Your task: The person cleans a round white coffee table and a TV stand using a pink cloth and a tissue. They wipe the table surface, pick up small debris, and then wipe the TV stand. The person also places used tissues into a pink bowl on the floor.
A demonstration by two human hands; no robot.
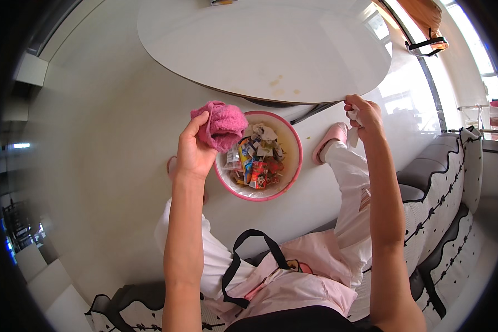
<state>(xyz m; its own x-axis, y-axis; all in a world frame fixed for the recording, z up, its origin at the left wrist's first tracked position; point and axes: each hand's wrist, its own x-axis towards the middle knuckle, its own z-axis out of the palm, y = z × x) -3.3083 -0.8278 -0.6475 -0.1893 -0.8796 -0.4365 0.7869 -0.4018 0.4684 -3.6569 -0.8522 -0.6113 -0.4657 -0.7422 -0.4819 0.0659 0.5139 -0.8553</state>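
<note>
My left hand (197, 151) grips a bunched pink cloth (220, 124) above the left rim of a round trash bin (299, 159). The bin has a pink rim and holds crumpled wrappers, tissues and other litter (257, 157). My right hand (367, 116) is at the near right edge of a glossy white oval table (249, 45), with a crumpled white tissue (354, 114) held in its fingers. Yellowish stains (278, 85) mark the tabletop near its front edge.
A sofa with white, black-edged covers (431, 224) runs along the right and behind me. My foot in a pink slipper (334, 139) stands right of the bin. A small packet (222, 2) lies at the table's far side. A dark table leg (313, 113) shows beneath.
</note>
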